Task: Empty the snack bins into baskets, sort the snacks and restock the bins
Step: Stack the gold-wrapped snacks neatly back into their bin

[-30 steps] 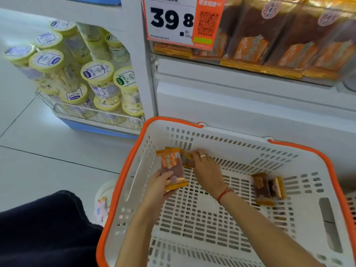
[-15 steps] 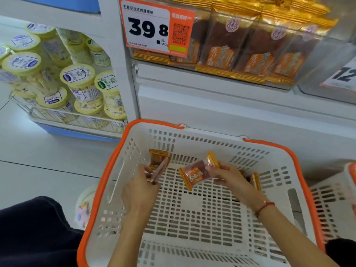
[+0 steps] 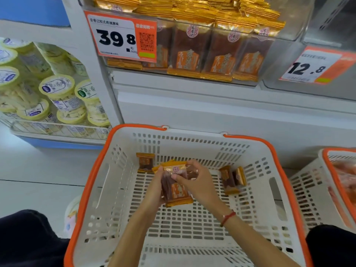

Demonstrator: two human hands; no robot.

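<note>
A white basket (image 3: 107, 182) with an orange rim sits on the floor in front of me. Over its middle, my left hand (image 3: 155, 189) and my right hand (image 3: 198, 184) together hold a small stack of orange-and-brown snack packets (image 3: 176, 190). One loose packet (image 3: 145, 162) lies at the basket's back left. Two more packets (image 3: 232, 179) lean together at the back right. Above, a clear snack bin (image 3: 217, 53) is filled with the same packets behind a 39.8 price tag.
A second orange-rimmed basket (image 3: 316, 189) with pinkish packets stands at the right edge. Yellow-lidded tubs (image 3: 57, 97) fill a wire shelf at left. A bin with a 12.8 tag (image 3: 316, 64) sits at upper right. My dark-clothed knees frame the bottom corners.
My two hands, each holding a packet apart, have come together and now hold the packets as one stack. The view has shifted so the shelf and right basket show more.
</note>
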